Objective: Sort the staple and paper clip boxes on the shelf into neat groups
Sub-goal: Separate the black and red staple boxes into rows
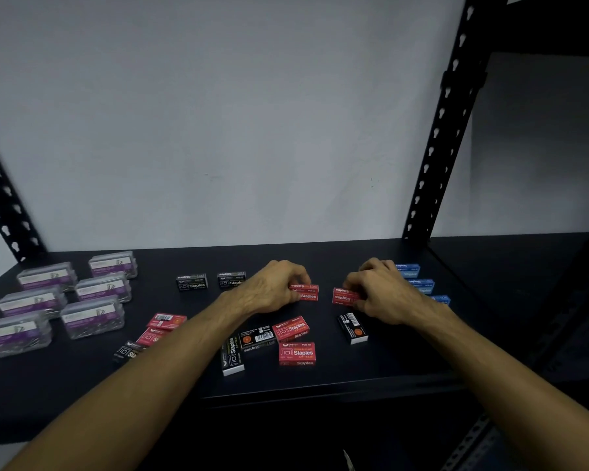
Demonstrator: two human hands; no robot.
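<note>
- While gripping one red staple box [306, 292] in left hand [272, 287] and another red box [344, 296] in right hand [381, 294], mid-shelf [405, 362].
- Already grouped: paper clip boxes [96, 316] left, blue boxes [419, 283] right.
- Still scattered up front: loose red and black boxes [272, 341].

The shelf board [371, 375] shows a matt black surface, smooth, with barely any sheen. The uprights [446, 124] look like black-painted metal punched with keyhole slots. On the left, the paper clip boxes [94, 316] are clear, glossy plastic with purple-and-white paper labels, and metal clips glint through the walls. The red staple boxes [297, 352], the black staple boxes [191, 282] and the blue staple boxes [409, 270] all look like printed cardboard with a slight satin finish. Behind, the wall [218, 113] is pale, matt and painted, with faint scuffs.
</note>
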